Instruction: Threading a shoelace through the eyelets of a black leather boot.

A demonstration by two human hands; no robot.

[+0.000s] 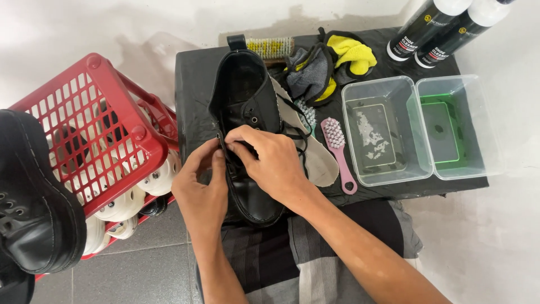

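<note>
Landmark: the black boot [247, 118], which lay on its side across the near edge of the desk [191, 84], toe toward me.
My left hand [201, 188]: fingers curled, pinching the boot's left eyelet flap at the lacing, thumb pressed against the leather.
My right hand [270, 160]: closed down over the boot's tongue, fingertips tucked into the lacing; I could not tell whether a lace end was between them.
Step, as I judged it: working the lace at the eyelets. It went best with one hand steadying the flap and the other pulling slowly, so no eyelet was strained.
Just right of the boot: a grey insole [318, 160], then a pink brush [336, 151].
Further right of the boot: two clear plastic tubs [419, 126], side by side.
Left of the boot: a red basket [95, 124] on the floor, a second black boot [34, 197] leaning on it.
Beyond the boot: a bristle brush [271, 46], grey and yellow cloths [332, 62], two black bottles [436, 28].
</note>
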